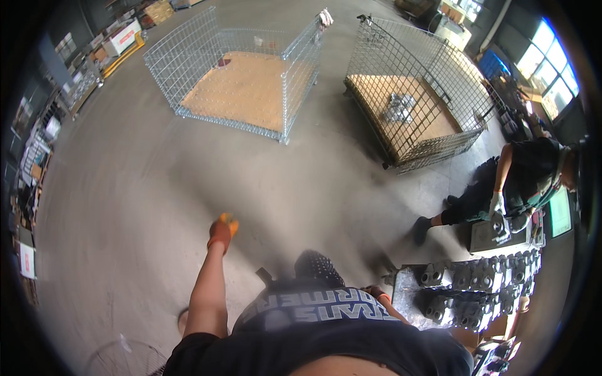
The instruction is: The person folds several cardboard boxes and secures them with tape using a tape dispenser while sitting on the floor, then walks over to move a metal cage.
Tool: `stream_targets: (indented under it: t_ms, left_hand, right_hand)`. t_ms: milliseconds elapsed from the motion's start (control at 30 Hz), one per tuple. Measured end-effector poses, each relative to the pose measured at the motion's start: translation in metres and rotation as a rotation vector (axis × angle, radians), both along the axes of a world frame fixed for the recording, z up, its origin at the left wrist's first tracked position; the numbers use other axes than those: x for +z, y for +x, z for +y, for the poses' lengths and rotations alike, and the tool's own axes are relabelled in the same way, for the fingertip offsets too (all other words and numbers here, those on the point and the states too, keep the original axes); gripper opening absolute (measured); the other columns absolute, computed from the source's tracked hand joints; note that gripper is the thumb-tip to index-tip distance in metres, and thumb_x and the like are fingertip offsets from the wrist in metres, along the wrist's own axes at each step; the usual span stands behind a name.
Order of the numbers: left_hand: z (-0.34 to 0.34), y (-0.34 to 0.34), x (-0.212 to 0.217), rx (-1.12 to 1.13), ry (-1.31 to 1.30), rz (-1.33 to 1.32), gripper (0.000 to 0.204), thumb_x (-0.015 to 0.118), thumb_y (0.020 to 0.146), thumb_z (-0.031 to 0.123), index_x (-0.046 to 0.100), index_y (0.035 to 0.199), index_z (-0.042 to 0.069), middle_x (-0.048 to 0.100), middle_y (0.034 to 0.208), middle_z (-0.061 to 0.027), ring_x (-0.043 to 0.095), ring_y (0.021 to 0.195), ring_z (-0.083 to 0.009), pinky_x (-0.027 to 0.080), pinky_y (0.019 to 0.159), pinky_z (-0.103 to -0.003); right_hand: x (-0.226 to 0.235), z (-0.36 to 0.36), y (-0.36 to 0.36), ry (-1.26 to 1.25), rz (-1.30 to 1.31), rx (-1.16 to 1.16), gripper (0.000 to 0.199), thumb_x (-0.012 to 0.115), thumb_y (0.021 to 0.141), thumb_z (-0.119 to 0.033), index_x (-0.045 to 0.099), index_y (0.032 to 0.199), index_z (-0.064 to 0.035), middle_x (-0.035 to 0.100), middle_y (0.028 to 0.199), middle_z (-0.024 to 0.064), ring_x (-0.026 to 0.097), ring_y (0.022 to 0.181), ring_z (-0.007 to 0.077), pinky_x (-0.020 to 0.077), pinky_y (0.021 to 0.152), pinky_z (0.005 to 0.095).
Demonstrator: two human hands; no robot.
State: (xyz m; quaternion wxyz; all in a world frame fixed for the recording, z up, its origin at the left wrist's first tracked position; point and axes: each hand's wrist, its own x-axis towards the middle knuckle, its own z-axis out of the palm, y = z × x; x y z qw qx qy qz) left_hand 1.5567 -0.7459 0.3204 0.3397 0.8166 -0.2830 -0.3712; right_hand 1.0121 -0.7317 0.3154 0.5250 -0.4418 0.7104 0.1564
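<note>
My left hand (224, 230), in an orange glove, is held out over the floor to the left of my body. Its fingers look curled in, and whether anything is inside them I cannot make out. Low by my right side, my right hand (376, 292) shows only as a bit of dark orange glove, largely covered by my shirt. It is nearest the left edge of a metal-topped table or cart (406, 283); contact cannot be made out. Rows of grey metal castings (476, 276) stand on that surface.
Ahead are a wire mesh cage (283, 103) with a wooden base and a second, darker cage (401, 66) holding shiny metal parts (399, 108). At right, a gloved co-worker (530, 169) handles a metal part on a box-like bench (483, 238). Racks (34, 156) line the left.
</note>
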Motion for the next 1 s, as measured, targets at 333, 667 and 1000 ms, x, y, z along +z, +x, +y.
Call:
stream_targets:
  t_ms: [333,667,1000]
  left_hand:
    - [-0.442,0.054,0.080,-0.501,-0.380,-0.433,0.047,0.066,0.078,0.025,0.053,0.119,0.005,0.063,0.106,-0.0133,0.061,0.098,-0.0252,0.047,0.086,-0.032]
    - [-0.683,0.145,0.133,-0.707,-0.178,-1.186,0.074,0.057,0.074,0.055,0.041,0.132,0.012,0.042,0.136,-0.0079,0.029,0.131,-0.0260,0.014,0.109,-0.046]
    - [-0.746,0.190,0.144,-1.071,-0.105,-1.005,0.052,0.068,0.069,0.054,0.064,0.101,0.013,0.066,0.097,-0.0123,0.063,0.092,-0.0290,0.050,0.077,-0.038]
  right_hand:
    - [-0.051,-0.172,0.186,-0.052,-0.281,-0.454,0.018,0.058,0.081,-0.014,0.066,0.090,-0.0020,0.068,0.081,0.0075,0.063,0.073,0.0199,0.0481,0.068,0.0286]
    - [-0.033,-0.299,0.325,-0.225,-0.417,-0.921,0.013,0.055,0.082,-0.007,0.060,0.092,-0.0023,0.064,0.086,0.0074,0.063,0.077,0.0190,0.0475,0.068,0.0287]
    - [-0.051,-0.214,0.527,-0.533,-0.304,-1.548,0.020,0.045,0.087,-0.014,0.058,0.095,-0.0011,0.062,0.088,0.0093,0.060,0.075,0.0233,0.0462,0.072,0.0336]
